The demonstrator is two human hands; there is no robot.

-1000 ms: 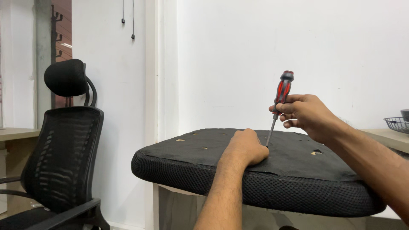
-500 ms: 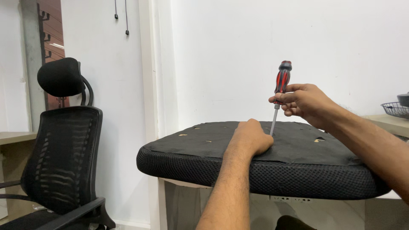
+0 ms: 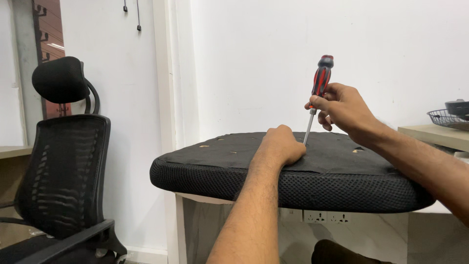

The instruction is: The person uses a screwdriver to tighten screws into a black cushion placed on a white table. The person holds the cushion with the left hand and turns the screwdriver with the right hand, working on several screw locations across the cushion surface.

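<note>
An upturned black mesh chair seat (image 3: 205,178) lies across a table, its fabric underside showing several small holes. My left hand (image 3: 281,144) rests as a closed fist on that underside, right beside the screwdriver's tip. My right hand (image 3: 342,108) grips a screwdriver (image 3: 318,90) with a red and black handle, held nearly upright. Its metal shaft points down into the seat just behind my left hand; the tip itself is hidden.
A black mesh office chair (image 3: 61,161) with a headrest stands at the left. A white wall (image 3: 273,58) is close behind the seat. On a beige counter (image 3: 435,134) at the right sits a dark wire basket (image 3: 447,117). Wall sockets (image 3: 320,216) show below the seat.
The view has tilted down, so the seat and hands sit higher in the picture. Both hands keep their places; the screwdriver stays upright in the right hand.
</note>
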